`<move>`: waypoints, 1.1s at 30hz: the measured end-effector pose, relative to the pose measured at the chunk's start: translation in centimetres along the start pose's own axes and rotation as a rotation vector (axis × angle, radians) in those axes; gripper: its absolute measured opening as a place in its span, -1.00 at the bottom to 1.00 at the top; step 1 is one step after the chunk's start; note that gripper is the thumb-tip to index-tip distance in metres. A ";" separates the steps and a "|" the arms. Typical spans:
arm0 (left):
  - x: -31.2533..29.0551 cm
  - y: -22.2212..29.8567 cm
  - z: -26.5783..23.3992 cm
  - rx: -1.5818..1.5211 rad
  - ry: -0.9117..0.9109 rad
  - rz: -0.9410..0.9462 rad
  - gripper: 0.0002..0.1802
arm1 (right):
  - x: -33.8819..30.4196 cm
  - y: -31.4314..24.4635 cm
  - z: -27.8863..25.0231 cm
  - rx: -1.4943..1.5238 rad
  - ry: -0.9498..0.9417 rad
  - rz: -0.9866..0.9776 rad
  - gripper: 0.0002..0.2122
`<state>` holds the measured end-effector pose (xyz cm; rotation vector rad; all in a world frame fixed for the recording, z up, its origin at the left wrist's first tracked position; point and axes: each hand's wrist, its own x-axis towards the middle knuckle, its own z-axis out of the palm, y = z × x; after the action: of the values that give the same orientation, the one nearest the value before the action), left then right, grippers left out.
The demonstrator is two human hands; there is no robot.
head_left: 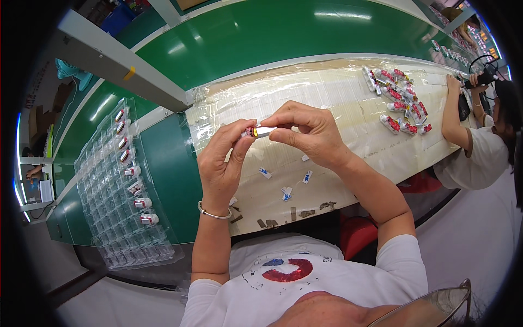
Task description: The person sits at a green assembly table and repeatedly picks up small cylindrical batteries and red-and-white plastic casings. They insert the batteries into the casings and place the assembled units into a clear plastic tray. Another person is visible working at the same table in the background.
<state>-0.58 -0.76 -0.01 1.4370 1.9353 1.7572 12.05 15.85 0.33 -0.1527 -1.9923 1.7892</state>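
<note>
Above the table, in front of my chest, both hands hold one small cylinder [262,132] with a red and gold end and a silver-white side. My left hand [220,161] pinches its red end between thumb and fingers. The thumb and forefinger of my right hand [313,133] close on the silver-white end. The fingers cover part of the piece, so its exact kind is unclear. Below my hands, small white tabs with blue print, such as this tab [265,173] and another tab [286,193], lie loose on the covered tabletop [348,158].
On the left, a clear plastic tray [109,201] has several red-and-white pieces along its right column. A loose group of similar red-and-white pieces [400,101] lies at the right. A grey post [125,62] rises at the back left. A co-worker [479,136] sits at the right.
</note>
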 end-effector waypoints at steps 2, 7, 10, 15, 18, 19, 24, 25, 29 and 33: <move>0.0 0.0 -0.1 0.004 -0.023 0.003 -0.72 | -0.1 0.1 0.2 0.000 0.015 -0.038 -0.79; -0.2 -0.3 -0.1 -0.023 -0.025 0.014 -0.72 | -0.3 0.2 0.5 -0.092 0.040 -0.115 -0.79; -0.1 -0.2 0.1 -0.136 0.006 -0.052 -0.74 | -0.2 0.0 0.3 -0.152 0.043 -0.145 -0.79; -0.3 -0.1 0.4 -0.293 0.012 -0.127 -0.73 | -0.3 -0.4 0.8 -0.288 0.120 -0.244 -0.81; -0.5 0.1 0.8 -0.321 0.038 -0.158 -0.72 | -0.4 -0.7 1.1 -0.375 0.156 -0.287 -0.83; -0.5 0.2 0.9 -0.321 0.049 -0.170 -0.71 | -0.4 -0.7 1.1 -0.369 0.156 -0.264 -0.83; -1.0 -0.8 1.0 -0.293 0.056 -0.172 -0.70 | -0.5 -0.4 1.2 -0.289 0.136 -0.197 -0.83; -1.1 -0.9 1.0 -0.281 0.058 -0.178 -0.70 | -0.4 -0.4 1.1 -0.289 0.126 -0.199 -0.83; -1.1 -0.5 1.1 -0.402 0.094 -0.272 -0.71 | -0.4 0.0 1.3 -0.231 0.119 -0.185 -0.84; -1.2 -0.5 1.4 -0.437 0.133 -0.303 -0.75 | -0.5 0.3 1.8 -0.239 0.148 -0.208 -0.83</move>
<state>0.71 -0.58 -1.34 0.8546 1.5803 1.9989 11.75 14.08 -0.19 -0.1423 -2.0282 1.3703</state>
